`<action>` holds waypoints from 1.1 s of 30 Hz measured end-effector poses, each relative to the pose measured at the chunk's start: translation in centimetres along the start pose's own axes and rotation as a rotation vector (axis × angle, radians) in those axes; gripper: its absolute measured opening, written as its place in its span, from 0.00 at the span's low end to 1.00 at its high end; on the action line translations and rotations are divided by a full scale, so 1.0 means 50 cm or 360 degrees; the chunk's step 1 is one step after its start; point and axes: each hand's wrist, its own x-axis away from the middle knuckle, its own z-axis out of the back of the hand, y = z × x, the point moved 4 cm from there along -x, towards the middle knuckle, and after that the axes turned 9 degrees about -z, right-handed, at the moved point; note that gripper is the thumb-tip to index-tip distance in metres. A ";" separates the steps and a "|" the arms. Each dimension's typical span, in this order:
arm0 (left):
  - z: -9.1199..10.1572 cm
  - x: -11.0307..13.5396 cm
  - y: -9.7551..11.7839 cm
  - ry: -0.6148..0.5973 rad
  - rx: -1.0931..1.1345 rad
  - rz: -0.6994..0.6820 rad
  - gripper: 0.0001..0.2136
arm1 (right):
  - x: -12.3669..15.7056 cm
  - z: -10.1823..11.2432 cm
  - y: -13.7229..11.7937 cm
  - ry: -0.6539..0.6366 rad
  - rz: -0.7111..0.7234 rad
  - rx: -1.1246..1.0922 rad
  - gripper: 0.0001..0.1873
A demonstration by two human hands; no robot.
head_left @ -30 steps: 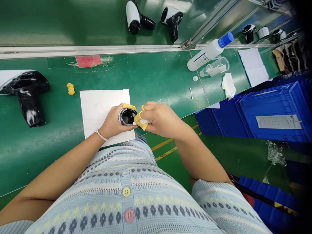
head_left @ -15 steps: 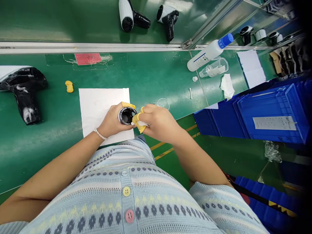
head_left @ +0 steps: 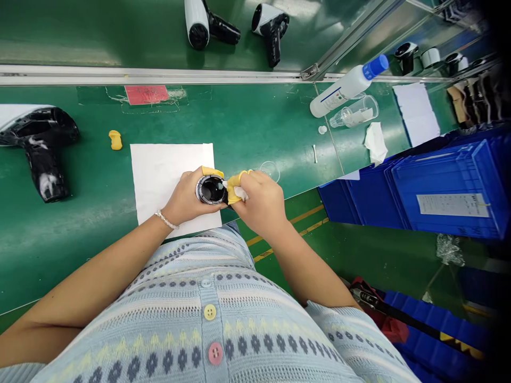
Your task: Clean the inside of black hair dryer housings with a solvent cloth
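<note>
Since the earlier frame the right hand has closed in, bringing its white wipe up against the rim of the work.

Far left: glossy black hair dryer. Just right of it, a loose yellow finger cot. Centre left: white paper sheet, partly under the left hand. That hand wraps the round black-and-silver dryer part near the paper's right edge, a cotted fingertip over its top. Whether the part touches the paper: cannot tell. The right hand pinches the wipe between cotted fingers.

Part looks light and stiff, but its gloss may prove slippery and easily marked; outer rim seems the best hold.

Further right: clear ring, cotton swab, toppled plastic cup, blue-capped white bottle, blue crates.
</note>
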 end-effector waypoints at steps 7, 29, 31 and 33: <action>0.004 -0.003 -0.004 -0.0005 0.0034 0.0006 0.24 | -0.014 -0.002 -0.014 -0.0069 -0.0042 0.0194 0.03; 0.006 -0.004 -0.003 -0.0030 0.0092 0.0032 0.19 | 0.006 -0.012 -0.051 0.0065 -0.0033 -0.0171 0.03; 0.007 -0.004 -0.003 -0.0016 0.0065 0.0021 0.19 | -0.008 -0.024 -0.045 0.0129 -0.0093 -0.0155 0.04; 0.007 -0.003 -0.004 -0.0012 0.0028 0.0043 0.19 | -0.016 -0.035 -0.046 0.0133 -0.0143 -0.0110 0.04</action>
